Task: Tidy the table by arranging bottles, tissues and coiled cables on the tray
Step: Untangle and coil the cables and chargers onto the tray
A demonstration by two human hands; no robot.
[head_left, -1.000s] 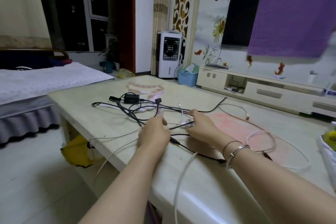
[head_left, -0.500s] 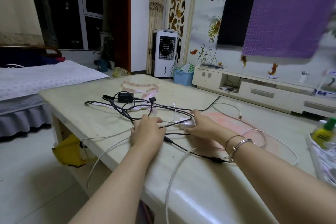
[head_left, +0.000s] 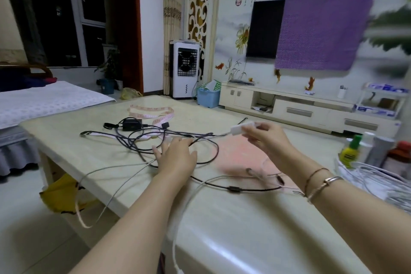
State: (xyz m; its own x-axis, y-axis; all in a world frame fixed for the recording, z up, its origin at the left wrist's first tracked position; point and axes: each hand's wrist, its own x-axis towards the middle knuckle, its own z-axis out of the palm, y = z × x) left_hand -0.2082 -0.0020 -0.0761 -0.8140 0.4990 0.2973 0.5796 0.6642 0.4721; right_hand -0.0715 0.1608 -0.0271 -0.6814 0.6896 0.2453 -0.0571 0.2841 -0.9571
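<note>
On the pale table (head_left: 222,218), a tangle of black cables (head_left: 142,140) and white cables (head_left: 124,176) lies loose and uncoiled, well apart from the tray (head_left: 378,184) at the right edge, where a green-capped bottle (head_left: 350,151) and other bottles already stand beside a white coil. The right hand (head_left: 266,138) is raised above the surface, pinching a small white adapter block (head_left: 241,128) between thumb and fingertips; its thin lead trails down into the tangle. The left hand (head_left: 175,155) rests flat on the crossed cables, fingers spread and straight, seemingly pinning them. The cables look light, limp and smooth-jacketed, so they are likely to snag on one another and spring open when released; the rigid plug or block end appears the surest place to take hold, with the slack then drawn free and looped. One white lead droops over the near table edge toward the floor. A black power brick (head_left: 131,124) and a pink measuring tape (head_left: 155,112) lie beyond the tangle.
</note>
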